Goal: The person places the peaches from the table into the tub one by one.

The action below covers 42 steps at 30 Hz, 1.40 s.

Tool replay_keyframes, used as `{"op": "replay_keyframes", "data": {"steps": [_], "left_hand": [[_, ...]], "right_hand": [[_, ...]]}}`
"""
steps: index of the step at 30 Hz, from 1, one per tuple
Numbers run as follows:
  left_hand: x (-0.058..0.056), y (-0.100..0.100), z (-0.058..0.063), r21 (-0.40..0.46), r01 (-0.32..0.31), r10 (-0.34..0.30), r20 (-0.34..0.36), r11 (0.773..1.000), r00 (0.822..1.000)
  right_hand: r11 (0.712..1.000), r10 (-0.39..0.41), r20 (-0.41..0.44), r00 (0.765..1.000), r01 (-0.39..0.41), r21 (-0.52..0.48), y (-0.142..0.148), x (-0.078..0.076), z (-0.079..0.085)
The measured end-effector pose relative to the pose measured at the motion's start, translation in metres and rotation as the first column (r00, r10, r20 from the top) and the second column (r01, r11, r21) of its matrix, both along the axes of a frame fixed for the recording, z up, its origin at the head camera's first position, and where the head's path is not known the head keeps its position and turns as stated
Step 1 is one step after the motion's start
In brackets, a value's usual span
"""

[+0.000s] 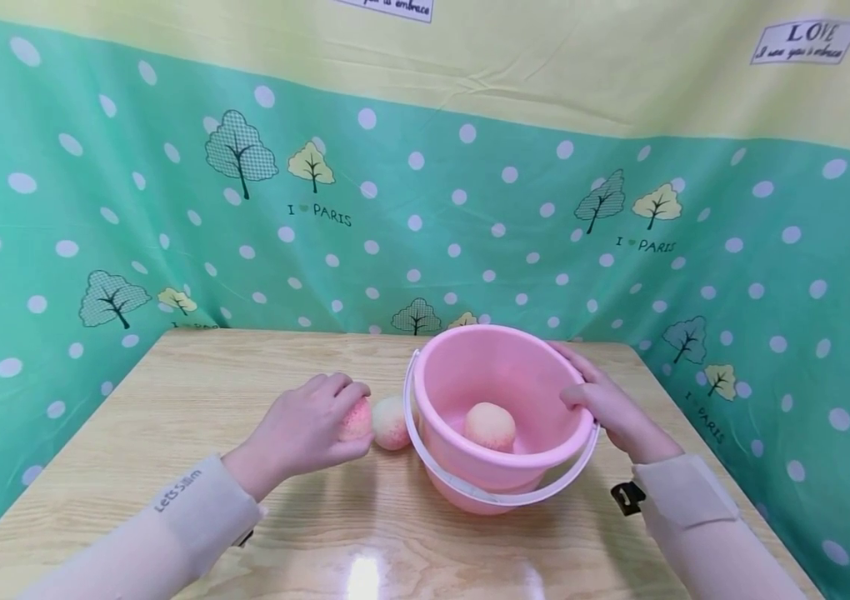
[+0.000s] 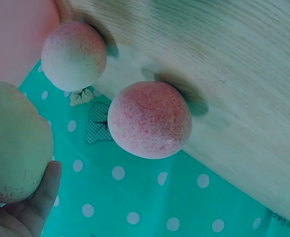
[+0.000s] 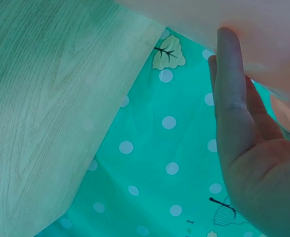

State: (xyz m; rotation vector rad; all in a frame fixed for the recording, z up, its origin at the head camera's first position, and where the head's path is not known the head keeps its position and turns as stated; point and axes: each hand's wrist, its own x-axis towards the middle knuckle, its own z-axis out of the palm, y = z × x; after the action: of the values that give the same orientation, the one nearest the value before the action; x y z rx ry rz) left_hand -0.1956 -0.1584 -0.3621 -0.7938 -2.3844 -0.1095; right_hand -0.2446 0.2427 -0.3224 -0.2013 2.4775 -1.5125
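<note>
My left hand (image 1: 305, 429) grips a peach (image 1: 355, 419), its pink end showing past the fingertips in the head view. The left wrist view shows the pale underside of this held peach (image 2: 17, 143). Beside the bucket lies a second peach (image 1: 392, 422), pale with a pink blush. A redder peach (image 2: 150, 120) rests on the table in the left wrist view; in the head view it seems hidden behind my left hand. My right hand (image 1: 605, 404) holds the rim of the pink bucket (image 1: 462, 462), thumb inside, fingers outside. The bucket tilts towards me with a peach (image 1: 490, 427) inside.
The bucket's white handle (image 1: 522, 498) hangs down across its front. Under everything is a wooden table (image 1: 192, 392). A green and yellow printed cloth (image 1: 410, 183) closes off the back and both sides.
</note>
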Motion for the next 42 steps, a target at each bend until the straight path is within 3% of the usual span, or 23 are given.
{"op": "replay_keyframes", "data": {"steps": [21,42], "left_hand": [[0.001,0.006,0.015,-0.008,0.013,-0.013,-0.043,1.000,0.999],[-0.003,0.013,0.031,-0.049,0.032,-0.033,-0.029,0.998,0.999]], "right_hand": [[1.000,0.008,0.004,1.000,-0.008,-0.007,0.000,0.000,0.000],[1.000,-0.003,0.011,1.000,0.003,-0.008,-0.001,0.001,0.001]]}}
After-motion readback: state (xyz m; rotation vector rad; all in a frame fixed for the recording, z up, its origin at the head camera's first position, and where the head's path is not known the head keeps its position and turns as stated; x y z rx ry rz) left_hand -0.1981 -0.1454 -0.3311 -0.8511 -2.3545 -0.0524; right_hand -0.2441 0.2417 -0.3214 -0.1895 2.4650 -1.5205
